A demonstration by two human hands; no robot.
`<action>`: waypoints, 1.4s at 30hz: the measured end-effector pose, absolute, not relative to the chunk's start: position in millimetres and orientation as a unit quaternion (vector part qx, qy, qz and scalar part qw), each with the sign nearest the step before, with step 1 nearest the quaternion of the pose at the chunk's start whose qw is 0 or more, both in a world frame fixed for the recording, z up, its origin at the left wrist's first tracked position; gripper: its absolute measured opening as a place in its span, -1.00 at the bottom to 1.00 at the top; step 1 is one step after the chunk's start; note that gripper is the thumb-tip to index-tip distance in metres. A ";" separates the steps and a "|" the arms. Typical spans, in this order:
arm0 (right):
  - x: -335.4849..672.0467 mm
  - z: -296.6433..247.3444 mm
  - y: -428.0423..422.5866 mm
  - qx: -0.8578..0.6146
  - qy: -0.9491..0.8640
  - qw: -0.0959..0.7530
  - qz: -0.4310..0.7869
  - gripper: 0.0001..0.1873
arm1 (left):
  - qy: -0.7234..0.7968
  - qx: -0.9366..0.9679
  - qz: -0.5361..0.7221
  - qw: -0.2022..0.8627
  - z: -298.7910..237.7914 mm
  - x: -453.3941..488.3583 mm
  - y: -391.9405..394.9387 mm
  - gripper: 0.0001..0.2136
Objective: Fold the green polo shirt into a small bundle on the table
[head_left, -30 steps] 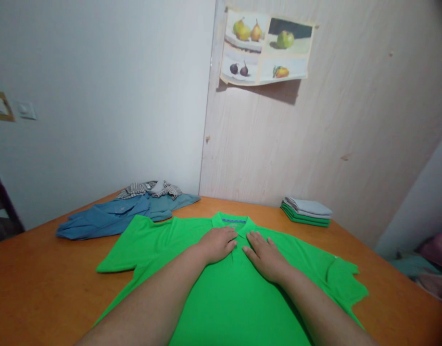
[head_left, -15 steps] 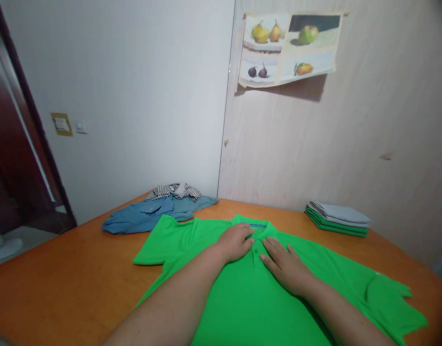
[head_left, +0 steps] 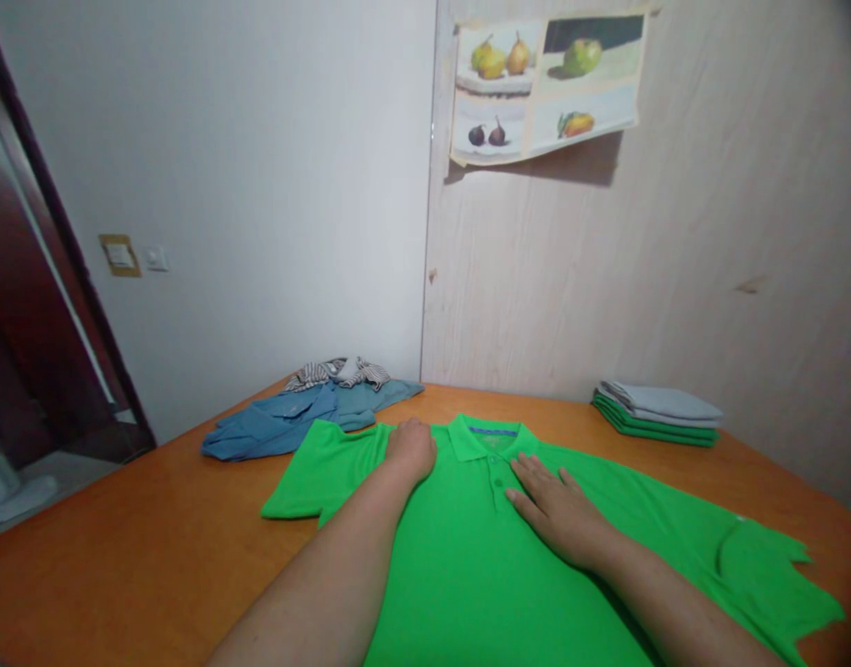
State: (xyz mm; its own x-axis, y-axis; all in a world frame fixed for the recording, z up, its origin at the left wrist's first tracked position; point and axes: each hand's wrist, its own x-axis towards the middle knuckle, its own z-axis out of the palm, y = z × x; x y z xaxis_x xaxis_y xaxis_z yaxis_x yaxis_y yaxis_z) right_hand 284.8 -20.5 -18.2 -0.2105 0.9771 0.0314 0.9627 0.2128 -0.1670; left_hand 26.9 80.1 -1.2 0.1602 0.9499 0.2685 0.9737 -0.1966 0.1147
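A bright green polo shirt [head_left: 467, 565] lies spread front side up on the table, its collar pointing to the far side. My left hand [head_left: 411, 451] is at the shirt's shoulder left of the collar, its fingers curled down onto the fabric; the fingertips are partly hidden. Flat on the chest, just right of the button placket, rests my right hand [head_left: 554, 509] with fingers stretched out. The left sleeve lies smooth, while the right sleeve has a curved fold near its end.
Crumpled blue clothing [head_left: 279, 421] and a striped cloth [head_left: 338, 372] lie at the back left of the orange-brown table [head_left: 140, 547]. A stack of folded grey and green garments [head_left: 657, 414] sits at the back right. Walls rise behind, with a fruit picture [head_left: 546, 88].
My left hand has moved left from the collar and placket to the shoulder, and its fingers have curled. The collar now shows fully. My right hand stays nearly in place.
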 end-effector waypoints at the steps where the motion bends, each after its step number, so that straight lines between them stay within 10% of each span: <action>1: 284.9 -17.9 -20.8 -0.624 -0.776 0.065 0.055 -0.13 | -0.630 -0.764 -0.136 0.042 -2.5 27.4 79.8 -0.71; 21: 282.5 -13.0 -22.9 -0.622 -0.779 0.063 0.057 -0.16 | -0.551 -0.830 -0.071 -0.042 -5.6 48.2 64.4 -0.27; 42: 279.8 -6.0 -25.5 -0.622 -0.776 0.074 0.071 -0.17 | -0.500 -0.860 -0.078 -0.062 -4.2 71.1 44.6 -0.23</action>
